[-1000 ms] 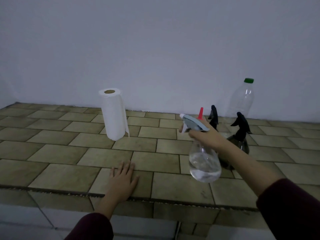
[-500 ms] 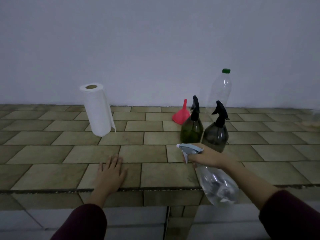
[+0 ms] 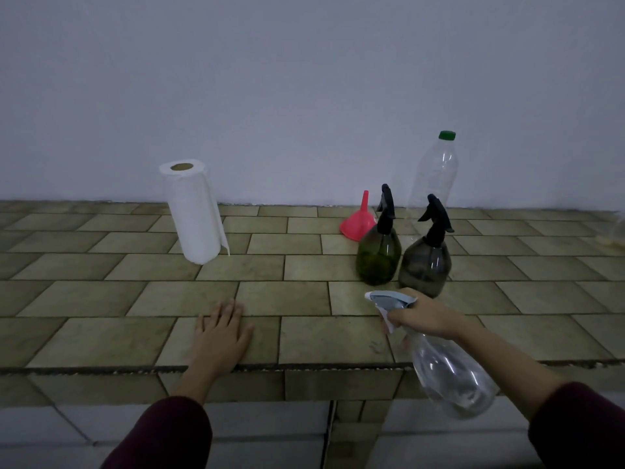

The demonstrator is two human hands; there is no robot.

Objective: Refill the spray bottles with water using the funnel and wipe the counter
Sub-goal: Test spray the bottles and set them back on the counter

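The right hand (image 3: pixel 426 318) covers the neck of the clear spray bottle (image 3: pixel 449 374), so the join of trigger head and body cannot be seen; how much water the clear bottle holds is too faint to tell. The red funnel (image 3: pixel 358 223) is partly hidden behind the green spray bottle (image 3: pixel 379 255). The lower part of the tall clear bottle (image 3: pixel 434 177) is masked by the dark grey spray bottle (image 3: pixel 424 265), whose base the hand overlaps. At the counter's (image 3: pixel 101 299) far right edge a pale translucent object (image 3: pixel 619 231) is cut off and cannot be identified. Both sleeves run out of the bottom edge.
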